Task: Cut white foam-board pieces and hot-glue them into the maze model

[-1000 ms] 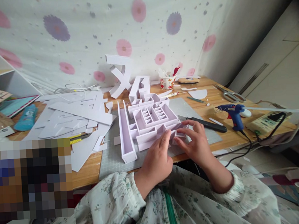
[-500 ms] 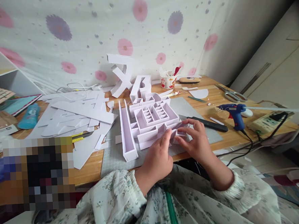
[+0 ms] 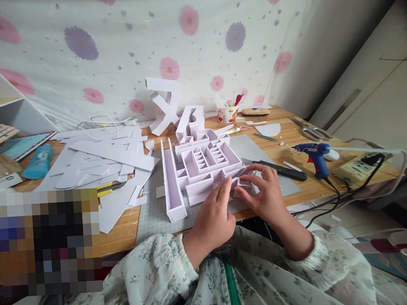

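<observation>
A white foam-board structure (image 3: 204, 164) of walled compartments lies on a grey cutting mat (image 3: 159, 210) at the table's front. My left hand (image 3: 216, 216) presses its fingers against the near right corner of the structure. My right hand (image 3: 266, 192) pinches a small white foam-board piece (image 3: 245, 181) at that same corner, thumb and fingers closed on it. Both hands almost touch each other there.
A blue glue gun (image 3: 314, 155) and a power strip (image 3: 361, 166) sit at the right, with cables trailing off the edge. A black knife (image 3: 282, 169) lies behind my right hand. Scissors (image 3: 309, 130), a paper cup (image 3: 228, 113), foam-board characters (image 3: 168, 104) and cut sheets (image 3: 100, 161) fill the back and left.
Both hands stay at the structure's near right corner with only small finger shifts. The view has drifted slightly.
</observation>
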The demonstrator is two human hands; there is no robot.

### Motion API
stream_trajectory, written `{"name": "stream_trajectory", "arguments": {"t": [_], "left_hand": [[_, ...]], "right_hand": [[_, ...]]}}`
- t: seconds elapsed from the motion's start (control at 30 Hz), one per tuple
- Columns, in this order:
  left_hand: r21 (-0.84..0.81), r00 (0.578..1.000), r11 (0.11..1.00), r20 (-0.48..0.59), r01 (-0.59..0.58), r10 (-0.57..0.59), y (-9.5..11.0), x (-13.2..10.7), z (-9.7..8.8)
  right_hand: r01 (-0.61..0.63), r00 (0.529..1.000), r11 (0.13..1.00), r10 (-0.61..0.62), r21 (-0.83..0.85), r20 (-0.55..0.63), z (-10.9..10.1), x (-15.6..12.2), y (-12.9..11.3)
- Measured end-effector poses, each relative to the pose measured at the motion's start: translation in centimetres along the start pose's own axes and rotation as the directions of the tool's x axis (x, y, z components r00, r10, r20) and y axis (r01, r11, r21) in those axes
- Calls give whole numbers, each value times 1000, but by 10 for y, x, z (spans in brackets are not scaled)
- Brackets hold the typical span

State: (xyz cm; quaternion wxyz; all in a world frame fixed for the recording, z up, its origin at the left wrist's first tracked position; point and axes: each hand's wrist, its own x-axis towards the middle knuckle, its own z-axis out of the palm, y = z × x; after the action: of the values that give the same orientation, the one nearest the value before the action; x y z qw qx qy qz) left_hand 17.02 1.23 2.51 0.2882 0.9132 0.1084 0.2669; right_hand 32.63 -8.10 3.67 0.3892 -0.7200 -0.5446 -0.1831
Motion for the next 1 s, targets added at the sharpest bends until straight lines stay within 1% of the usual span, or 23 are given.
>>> {"name": "stream_trajectory", "arguments": {"t": [0.2,0.37,0.5,0.7,1.0], "left_hand": [[10,995,998,-85,61,-60,4,-2,0],[7,995,997,-72,75,-74,6,-1,-1],[0,997,998,-50,58,-58,5,0,-1],[15,998,999,-47,43,-43,2,-2,0],[24,999,999,-39,31,-30,0,-2,1]], "right_hand": [[-10,1000,999,9,-52,-15,0,0,-2],[-14,1000,999,14,-34,-25,2,0,-1],[-26,999,1000,27,6,-31,4,0,-2],[-28,998,997,31,67,-45,6,0,-3],[-27,998,996,32,86,-57,7,0,-4]]}}
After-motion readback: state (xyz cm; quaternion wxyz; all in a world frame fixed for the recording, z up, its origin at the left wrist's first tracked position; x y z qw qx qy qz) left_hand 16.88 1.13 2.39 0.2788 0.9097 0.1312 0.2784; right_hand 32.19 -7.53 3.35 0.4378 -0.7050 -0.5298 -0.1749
